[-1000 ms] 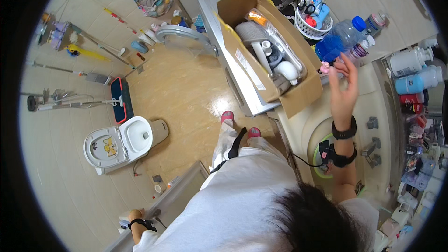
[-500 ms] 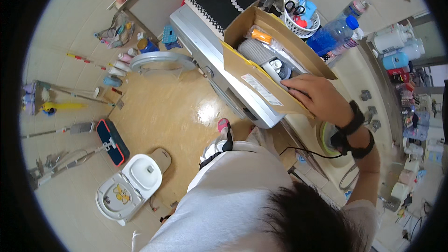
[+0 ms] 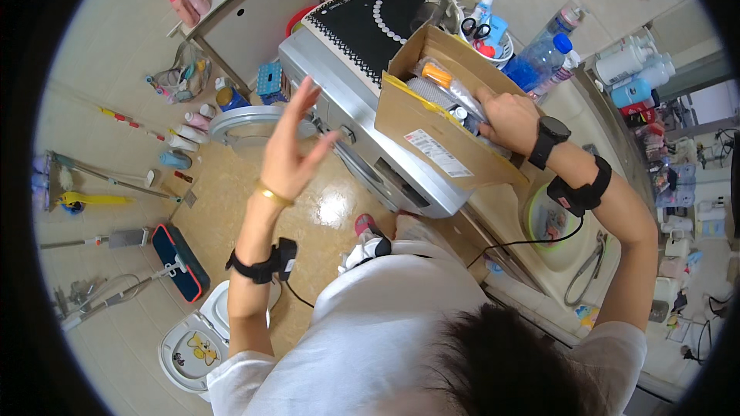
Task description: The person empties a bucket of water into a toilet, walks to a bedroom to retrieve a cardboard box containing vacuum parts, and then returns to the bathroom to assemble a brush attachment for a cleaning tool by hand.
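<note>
Reaching into a brown box [image 3: 408, 117] on a washing machine [image 3: 327, 94], right hand [image 3: 509, 119] at a clear-and-orange packet [image 3: 456, 92] inside, cannot tell if its fingers grip it, left hand [image 3: 289, 160] up in the air, thumb apart from fingers

One open cardboard box [image 3: 399, 117], one front-loading washing machine [image 3: 362, 108], one toilet [image 3: 185, 348], one pair of black-handled scissors [image 3: 475, 29], one blue-capped bottle [image 3: 536, 62], one black wristwatch [image 3: 554, 129], one gold-coloured bangle [image 3: 275, 196], two black forearm straps [image 3: 264, 266], two pink bottles [image 3: 182, 9] at upper left; overlapping at right, perhaps three pump bottles [image 3: 623, 66].
</note>
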The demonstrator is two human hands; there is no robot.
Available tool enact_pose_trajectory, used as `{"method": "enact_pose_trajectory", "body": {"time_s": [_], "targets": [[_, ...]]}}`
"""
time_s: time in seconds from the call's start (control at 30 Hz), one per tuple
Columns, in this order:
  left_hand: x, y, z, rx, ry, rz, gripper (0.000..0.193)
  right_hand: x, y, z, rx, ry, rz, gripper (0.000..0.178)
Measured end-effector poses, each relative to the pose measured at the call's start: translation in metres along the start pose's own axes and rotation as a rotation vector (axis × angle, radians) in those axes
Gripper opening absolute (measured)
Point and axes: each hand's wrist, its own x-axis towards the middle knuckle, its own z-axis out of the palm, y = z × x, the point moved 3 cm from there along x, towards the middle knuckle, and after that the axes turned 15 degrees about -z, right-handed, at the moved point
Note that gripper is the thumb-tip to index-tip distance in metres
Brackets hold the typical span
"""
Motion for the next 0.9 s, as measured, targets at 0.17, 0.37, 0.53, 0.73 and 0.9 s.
{"method": "enact_pose_trajectory", "body": {"time_s": [0.17, 0.37, 0.53, 0.73, 0.9], "targets": [[0.024, 0.039, 0.041, -0.054, 0.108, 0.271, 0.098, -0.03, 0.001, -0.051, 0.291, 0.504, -0.049, 0.018], [0.026, 0.077, 0.07, 0.469, -0.104, 0.405, 0.024, -0.098, 0.077, -0.035, 0.771, 0.804, 0.197, 0.019], [0.013, 0.053, 0.097, 0.588, -0.259, 0.254, 0.038, -0.11, 0.13, 0.042, 0.594, 0.739, 0.294, 0.019], [0.015, 0.04, 0.118, 0.639, -0.129, 0.341, 0.048, -0.073, 0.137, 0.113, 0.667, 0.494, 0.154, 0.02], [0.015, 0.012, 0.128, 0.575, -0.045, 0.404, 0.041, -0.068, 0.066, -0.007, 0.498, 0.809, -0.03, 0.017]]}}
